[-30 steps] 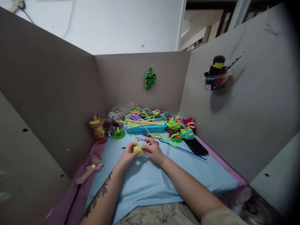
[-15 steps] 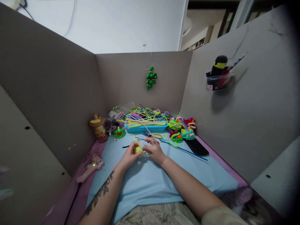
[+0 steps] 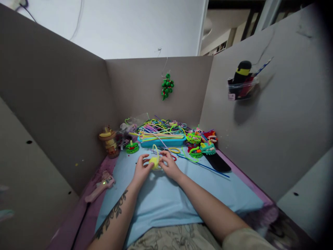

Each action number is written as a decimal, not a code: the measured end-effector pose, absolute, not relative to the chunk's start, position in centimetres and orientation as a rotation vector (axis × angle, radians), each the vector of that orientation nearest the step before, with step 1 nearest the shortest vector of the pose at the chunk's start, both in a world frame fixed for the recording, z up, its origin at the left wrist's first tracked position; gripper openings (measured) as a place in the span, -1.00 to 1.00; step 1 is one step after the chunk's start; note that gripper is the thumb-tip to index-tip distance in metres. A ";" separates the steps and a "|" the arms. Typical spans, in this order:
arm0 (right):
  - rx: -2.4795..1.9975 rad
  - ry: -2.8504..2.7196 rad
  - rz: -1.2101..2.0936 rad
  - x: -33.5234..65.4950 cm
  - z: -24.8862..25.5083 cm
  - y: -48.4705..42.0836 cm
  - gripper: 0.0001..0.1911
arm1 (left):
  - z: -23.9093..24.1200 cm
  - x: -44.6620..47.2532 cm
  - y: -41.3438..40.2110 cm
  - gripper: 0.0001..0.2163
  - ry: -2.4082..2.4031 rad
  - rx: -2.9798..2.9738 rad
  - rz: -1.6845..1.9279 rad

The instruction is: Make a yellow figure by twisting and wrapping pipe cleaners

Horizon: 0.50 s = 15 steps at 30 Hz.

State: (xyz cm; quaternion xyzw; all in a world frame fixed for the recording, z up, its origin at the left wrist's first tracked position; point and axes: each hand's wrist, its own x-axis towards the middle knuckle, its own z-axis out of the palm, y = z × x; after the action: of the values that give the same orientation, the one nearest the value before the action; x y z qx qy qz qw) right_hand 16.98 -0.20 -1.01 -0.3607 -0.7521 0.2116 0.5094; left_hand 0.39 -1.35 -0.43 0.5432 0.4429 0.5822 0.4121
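Between my two hands, above the light blue cloth (image 3: 177, 198), is a small yellow fuzzy pipe-cleaner piece (image 3: 154, 161). A loop of yellow stem rises from its top. My left hand (image 3: 142, 169) grips its left side, thumb against the front and fingers curled behind. My right hand (image 3: 169, 165) pinches its right side with thumb and fingertips. Just beyond the hands lie a yellow pipe-cleaner loop (image 3: 174, 150) and a red bent piece (image 3: 173, 158). A dark blue pipe cleaner (image 3: 208, 168) stretches to the right.
A blue tray (image 3: 163, 142) heaped with colourful pipe cleaners stands at the back. Several finished fuzzy figures, one green (image 3: 132, 147), sit around it. On the left are a brown-lidded cup (image 3: 108, 142) and a pink glue gun (image 3: 100, 190). A black flat object (image 3: 217, 162) lies right. Grey panels surround the table.
The yellow piece has turned in my hands, and its stem now arches upward as a loop. My left fingers have spread a little, and my right hand has moved slightly.
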 end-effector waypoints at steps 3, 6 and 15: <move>-0.863 -1.787 0.499 16.8 -1.2 -0.1 -0.93 | -1.0 0.5 -1.1 -0.57 1.238 1.379 1.451; -0.874 -1.763 0.429 16.8 -1.1 0.0 -0.91 | -1.4 0.6 -0.9 -0.55 1.376 1.350 1.439; -0.847 -1.819 0.360 16.2 -0.9 -0.7 -0.93 | 0.3 1.0 -2.4 -0.35 0.886 0.956 1.279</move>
State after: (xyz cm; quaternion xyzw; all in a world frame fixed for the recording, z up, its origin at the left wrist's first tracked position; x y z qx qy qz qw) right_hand 16.21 -0.68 -0.93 -0.3540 -0.7601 0.1503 0.5238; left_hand 0.98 -2.39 0.30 0.4142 0.3841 0.5543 0.6114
